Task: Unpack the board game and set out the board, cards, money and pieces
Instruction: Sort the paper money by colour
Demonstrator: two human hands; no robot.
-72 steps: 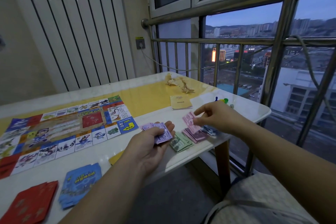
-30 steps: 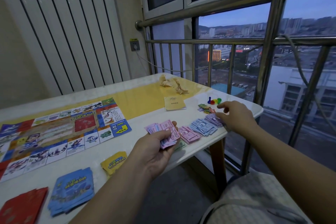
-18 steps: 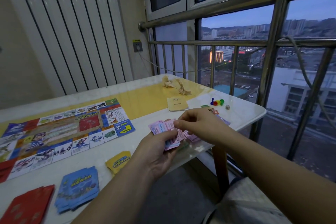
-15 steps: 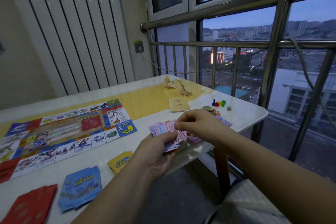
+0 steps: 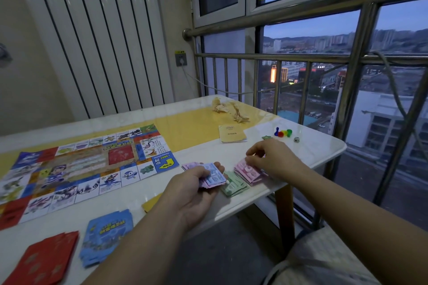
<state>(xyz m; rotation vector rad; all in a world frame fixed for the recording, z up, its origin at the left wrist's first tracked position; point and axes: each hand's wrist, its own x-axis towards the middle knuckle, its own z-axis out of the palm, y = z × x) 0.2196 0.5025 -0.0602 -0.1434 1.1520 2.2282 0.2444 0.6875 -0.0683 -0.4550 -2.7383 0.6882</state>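
Note:
The game board [image 5: 81, 164] lies unfolded on the left of the table [image 5: 324, 148]. My left hand [image 5: 192, 194] grips a fanned stack of paper money [image 5: 212, 177], a blue note on top. My right hand [image 5: 271, 159] is lowered onto the pink money pile [image 5: 246, 172], its fingertips pinching a pink note there. A green money pile [image 5: 234, 187] lies between my two hands. Coloured pawns [image 5: 283, 132] and a die [image 5: 296, 139] stand at the far right. Blue cards [image 5: 106, 236], red cards [image 5: 46, 259] and yellow cards [image 5: 151, 202] lie near the front edge.
A yellow booklet [image 5: 232, 134] and crumpled wrapping [image 5: 231, 110] lie toward the back of the table. A metal railing [image 5: 273, 58] and the window run close behind and to the right. The table's rounded right corner is next to my right hand.
My right hand left the stack in my left hand and moved right and down onto the pink pile with a pink note. The top note in my left hand is now blue.

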